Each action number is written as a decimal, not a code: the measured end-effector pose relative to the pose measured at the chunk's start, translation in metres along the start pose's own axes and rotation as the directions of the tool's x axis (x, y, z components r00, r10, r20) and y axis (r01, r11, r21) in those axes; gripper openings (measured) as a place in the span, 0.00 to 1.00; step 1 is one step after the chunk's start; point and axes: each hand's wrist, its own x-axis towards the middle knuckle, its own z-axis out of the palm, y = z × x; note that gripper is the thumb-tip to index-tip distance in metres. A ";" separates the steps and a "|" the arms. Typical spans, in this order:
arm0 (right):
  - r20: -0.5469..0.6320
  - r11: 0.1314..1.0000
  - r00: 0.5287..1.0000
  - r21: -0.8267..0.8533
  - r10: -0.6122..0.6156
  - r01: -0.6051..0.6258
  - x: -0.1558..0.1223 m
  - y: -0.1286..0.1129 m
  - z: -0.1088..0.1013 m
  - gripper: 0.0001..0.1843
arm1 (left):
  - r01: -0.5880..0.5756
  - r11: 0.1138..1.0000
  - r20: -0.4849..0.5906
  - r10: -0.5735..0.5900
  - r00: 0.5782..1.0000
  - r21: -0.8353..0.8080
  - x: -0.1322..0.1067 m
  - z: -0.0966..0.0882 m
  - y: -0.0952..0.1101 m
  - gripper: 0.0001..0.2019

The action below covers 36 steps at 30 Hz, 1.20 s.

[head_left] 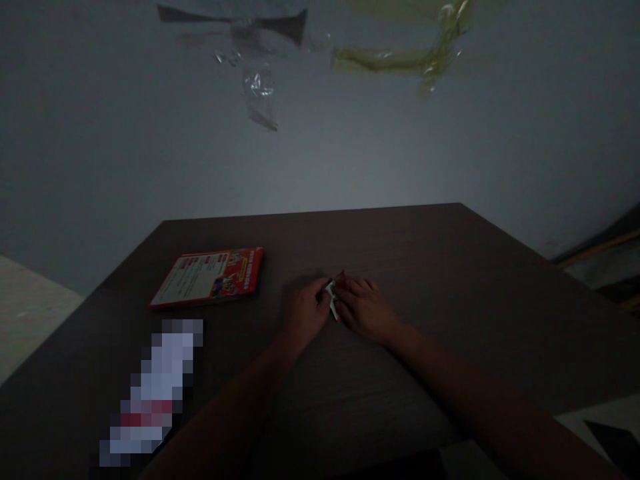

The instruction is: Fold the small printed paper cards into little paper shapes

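Head view: left hand (303, 310) and right hand (367, 308) meet, fingers nearly closed, pinching a small white-and-red piece (333, 300) between them on the table (450, 280). Dim light and the fingers hide its shape.

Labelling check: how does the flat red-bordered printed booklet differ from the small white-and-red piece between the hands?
The red-bordered printed booklet is far larger than the small white-and-red piece. The booklet lies untouched on the dark table; the piece is held between left hand and right hand. The booklet shows fully; the piece is mostly hidden. Both are red and white.
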 end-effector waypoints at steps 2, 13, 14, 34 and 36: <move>0.012 1.000 1.000 0.002 0.008 -0.008 0.000 0.001 0.000 0.21 | -0.004 1.000 0.005 0.004 1.000 0.007 0.000 0.000 -0.001 0.17; 0.040 0.998 0.999 0.067 -0.014 0.011 0.000 0.006 -0.004 0.21 | 0.002 1.000 0.031 -0.002 1.000 -0.001 0.000 -0.003 -0.001 0.17; 0.043 0.997 0.999 0.072 -0.015 0.012 0.000 0.007 -0.005 0.21 | 0.002 1.000 0.026 -0.002 1.000 -0.011 0.001 -0.003 -0.002 0.17; -0.277 0.940 0.950 0.261 -0.146 0.221 -0.001 0.031 0.004 0.09 | 0.021 0.819 0.083 0.033 0.996 -0.573 0.002 -0.015 -0.009 0.15; -0.310 0.901 0.947 0.383 -0.083 0.205 -0.002 0.028 0.001 0.08 | -0.017 0.814 0.088 0.083 0.993 -0.581 0.003 -0.016 -0.008 0.15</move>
